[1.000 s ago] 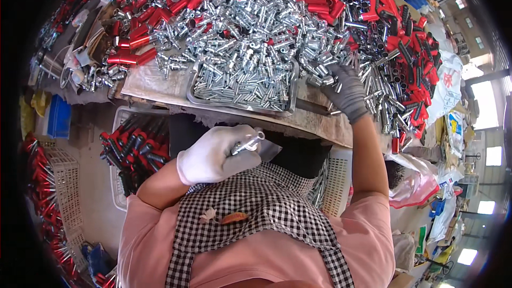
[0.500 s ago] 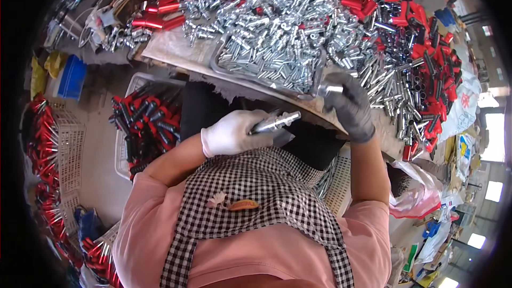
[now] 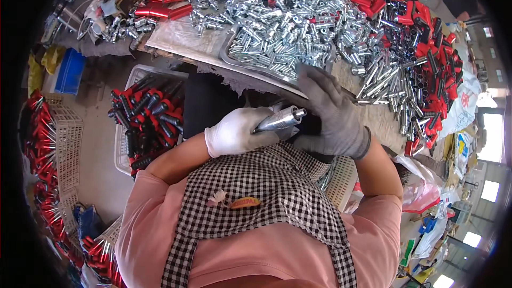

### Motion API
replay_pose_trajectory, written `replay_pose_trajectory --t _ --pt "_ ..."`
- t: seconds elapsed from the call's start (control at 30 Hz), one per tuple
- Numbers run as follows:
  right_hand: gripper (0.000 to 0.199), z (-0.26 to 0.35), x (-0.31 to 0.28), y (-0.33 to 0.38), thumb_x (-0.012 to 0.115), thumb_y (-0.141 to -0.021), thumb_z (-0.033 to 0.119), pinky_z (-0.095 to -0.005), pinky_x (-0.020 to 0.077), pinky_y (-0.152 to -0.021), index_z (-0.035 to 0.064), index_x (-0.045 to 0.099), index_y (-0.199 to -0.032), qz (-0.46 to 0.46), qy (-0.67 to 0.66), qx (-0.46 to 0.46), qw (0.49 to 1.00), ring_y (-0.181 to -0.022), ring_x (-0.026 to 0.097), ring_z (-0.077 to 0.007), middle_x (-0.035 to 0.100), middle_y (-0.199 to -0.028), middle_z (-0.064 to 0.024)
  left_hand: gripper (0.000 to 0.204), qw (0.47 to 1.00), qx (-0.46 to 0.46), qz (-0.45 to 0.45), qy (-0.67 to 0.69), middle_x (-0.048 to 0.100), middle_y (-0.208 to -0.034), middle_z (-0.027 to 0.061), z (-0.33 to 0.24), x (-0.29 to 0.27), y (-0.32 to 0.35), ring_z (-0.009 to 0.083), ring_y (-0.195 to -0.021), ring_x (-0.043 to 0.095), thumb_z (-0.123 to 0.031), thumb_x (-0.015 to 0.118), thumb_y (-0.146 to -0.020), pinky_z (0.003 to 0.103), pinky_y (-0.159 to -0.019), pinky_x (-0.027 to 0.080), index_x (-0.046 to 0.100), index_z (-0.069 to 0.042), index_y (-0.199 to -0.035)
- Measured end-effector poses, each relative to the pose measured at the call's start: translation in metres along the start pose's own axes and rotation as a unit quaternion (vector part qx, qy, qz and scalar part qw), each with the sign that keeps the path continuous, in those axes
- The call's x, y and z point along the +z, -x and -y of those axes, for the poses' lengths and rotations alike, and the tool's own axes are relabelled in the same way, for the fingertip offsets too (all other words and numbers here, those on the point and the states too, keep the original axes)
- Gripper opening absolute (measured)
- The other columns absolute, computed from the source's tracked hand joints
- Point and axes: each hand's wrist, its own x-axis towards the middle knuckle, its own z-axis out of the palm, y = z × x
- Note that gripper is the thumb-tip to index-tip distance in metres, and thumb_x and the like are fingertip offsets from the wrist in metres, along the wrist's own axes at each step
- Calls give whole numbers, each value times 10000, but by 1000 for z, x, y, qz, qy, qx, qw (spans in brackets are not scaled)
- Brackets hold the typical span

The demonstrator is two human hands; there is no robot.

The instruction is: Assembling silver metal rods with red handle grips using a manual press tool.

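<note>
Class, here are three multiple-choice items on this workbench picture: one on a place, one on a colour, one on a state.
1. Where is the crate of red-and-black handles?
A. On the bench
B. On the floor, to the person's left
C. In the person's lap

2. What colour is the left glove?
A. White
B. Blue
C. Grey

3. The left hand is:
A. Empty
B. Flat on the bench
C. Closed on a silver metal part

Answers:
1 B: the crate sits below the bench.
2 A: the left hand wears white; the right hand grey.
3 C: its grip wraps the metal part.
</note>
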Motion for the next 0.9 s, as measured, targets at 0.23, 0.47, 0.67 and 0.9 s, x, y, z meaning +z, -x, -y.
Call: replay_pose_trajectory --t 0.23,0.47,0.67,0.9 --pt "742 -2 -10 6 693 -807 584 -402 527 -833 42 566 -1297 34 -175 136 975 -893 677 -298 686 -1043 -148 280 999 31 -9 -1 649 -812 188 7 1 8 344 -753 662 -234 718 -809 405 -672 521 639 -16 -965" --pt "673 -9 7 9 795 -749 402 -339 542 -687 93 565 -1302 -8 -158 -12 987 -750 689 -250 703 -902 -41 295 998 39 32 -30 648 -815 188 3 0 4 348 -743 659 -207 734 -791 409 -668 522 633 -12 -987" --pt "456 1 9 1 755 -792 315 -375 541 -693 141 628 -1193 -44 -108 -76 990 -728 663 -286 672 -843 -35 301 998 56 -17 -30 631 -778 182 6 6 5 355 -703 643 -216 747 -779 416 -642 511 617 -4 -946" --pt "371 0 18 5 771 -741 274 -400 544 -702 151 648 -1069 40 -155 -27 987 -762 669 -294 677 -857 -71 279 994 66 -25 -87 608 -720 175 12 12 7 353 -652 625 -204 753 -767 414 -596 492 597 11 -856"
